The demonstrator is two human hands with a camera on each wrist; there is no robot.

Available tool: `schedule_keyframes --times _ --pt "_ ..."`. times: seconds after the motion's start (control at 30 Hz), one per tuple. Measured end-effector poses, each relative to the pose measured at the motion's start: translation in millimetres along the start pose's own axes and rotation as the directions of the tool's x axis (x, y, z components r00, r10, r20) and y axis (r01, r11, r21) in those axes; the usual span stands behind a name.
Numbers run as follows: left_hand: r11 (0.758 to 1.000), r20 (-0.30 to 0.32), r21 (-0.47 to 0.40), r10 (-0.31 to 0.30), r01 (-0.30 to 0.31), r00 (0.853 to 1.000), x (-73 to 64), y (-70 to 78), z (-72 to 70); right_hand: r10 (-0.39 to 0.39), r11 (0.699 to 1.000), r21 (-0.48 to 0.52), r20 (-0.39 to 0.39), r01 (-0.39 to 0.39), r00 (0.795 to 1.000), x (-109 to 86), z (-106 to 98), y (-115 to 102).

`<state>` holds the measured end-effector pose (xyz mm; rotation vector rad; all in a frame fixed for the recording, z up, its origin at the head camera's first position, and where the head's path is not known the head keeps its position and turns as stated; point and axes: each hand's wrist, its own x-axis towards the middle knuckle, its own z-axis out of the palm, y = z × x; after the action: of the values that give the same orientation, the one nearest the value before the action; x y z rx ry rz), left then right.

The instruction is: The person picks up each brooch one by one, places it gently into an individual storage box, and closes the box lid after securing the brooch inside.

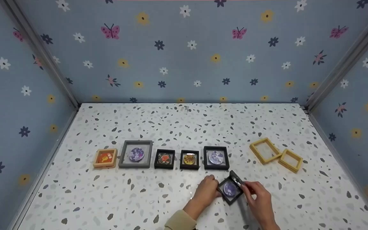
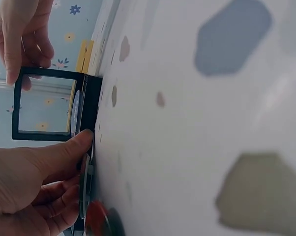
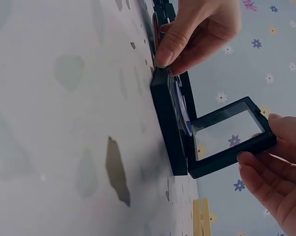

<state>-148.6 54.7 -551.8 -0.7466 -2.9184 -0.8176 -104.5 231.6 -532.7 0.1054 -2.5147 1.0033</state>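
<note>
A small black hinged display frame (image 1: 224, 195) with a purple round medallion (image 1: 229, 189) inside stands open near the front of the table. My left hand (image 1: 205, 192) grips the base's left corner, its thumb over the edge in both wrist views. From the other side, my right hand (image 1: 261, 202) pinches the outer edge of the raised lid (image 3: 219, 162) between thumb and fingers. Clear film spans the lid, and the patterned wall shows through it in the left wrist view. The base (image 3: 167, 128) lies low against the table.
Behind my hands runs a row of display frames with medallions: an orange one (image 1: 95, 165), a larger grey one (image 1: 135, 166) and several black ones, the nearest a black frame (image 1: 216, 167). Two yellow frames (image 1: 256, 154) touch at the right. Flowered walls (image 1: 184, 48) enclose the speckled table (image 1: 123, 204).
</note>
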Motion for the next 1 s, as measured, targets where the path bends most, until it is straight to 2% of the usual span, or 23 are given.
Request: schedule_keyframes --times 0.17,0.43,0.7,0.9,1.0 --pt "1.000 -0.002 -0.018 0.005 -0.005 1.000 0.2 -1.8 0.5 -0.043 0.999 -0.005 0.012 0.043 0.999 -3.7 3 -3" --pt "1.000 -0.025 -0.010 0.023 -0.023 0.999 -0.5 -3.6 2.1 -0.001 0.999 -0.035 0.098 0.004 0.995 -11.2 9 -8" --pt "0.998 -0.073 -0.005 0.057 -0.057 0.996 -0.9 -4.5 4.6 -0.016 1.000 -0.015 0.181 0.019 0.983 -16.3 14 -10" --pt "0.997 -0.101 0.002 0.077 -0.077 0.992 -1.3 -5.1 4.3 -0.008 1.000 -0.007 0.258 0.010 0.966 -15.3 14 -11" --pt "0.997 -0.103 0.021 0.079 -0.077 0.992 -1.3 -4.9 4.2 -0.004 1.000 -0.021 0.324 0.011 0.946 -13.8 14 -13"
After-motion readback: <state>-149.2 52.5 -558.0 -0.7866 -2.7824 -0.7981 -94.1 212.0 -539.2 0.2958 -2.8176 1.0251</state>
